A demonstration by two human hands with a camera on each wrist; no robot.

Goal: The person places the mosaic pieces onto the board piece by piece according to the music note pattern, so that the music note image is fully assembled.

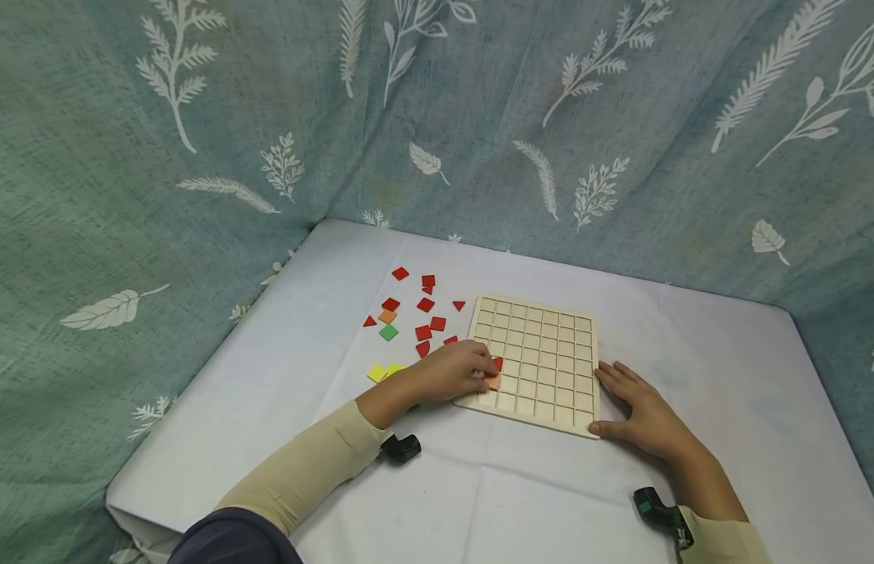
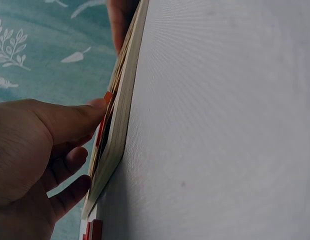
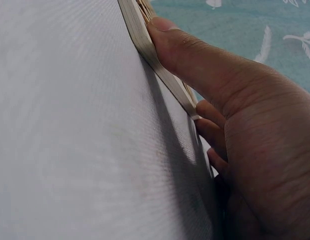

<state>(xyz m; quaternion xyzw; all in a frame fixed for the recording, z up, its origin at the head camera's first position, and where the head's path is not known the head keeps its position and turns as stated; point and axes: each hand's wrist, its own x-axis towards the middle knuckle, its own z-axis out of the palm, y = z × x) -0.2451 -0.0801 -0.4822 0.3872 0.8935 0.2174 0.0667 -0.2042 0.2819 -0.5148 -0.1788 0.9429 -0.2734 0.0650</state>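
Observation:
A square wooden grid board (image 1: 543,356) lies on the table between the hands. My left hand (image 1: 451,371) reaches over its left side and pinches an orange tile (image 1: 492,383) at the grid, thumb on the tile's near edge. Just beyond it a red piece (image 1: 498,363) shows, partly hidden by the fingers. In the left wrist view, the thumb touches the orange tile (image 2: 108,96) just above the board's surface. My right hand (image 1: 644,417) rests along the board's right side with fingers extended; in the right wrist view its thumb presses the board's edge (image 3: 140,37).
Left of the board lie scattered red pieces (image 1: 438,323), squares and triangles among them, with an orange tile (image 1: 388,316), a green tile (image 1: 388,332) and yellow tiles (image 1: 377,373). A white cloth (image 1: 437,501) covers the table. A leaf-patterned curtain (image 1: 479,141) hangs behind.

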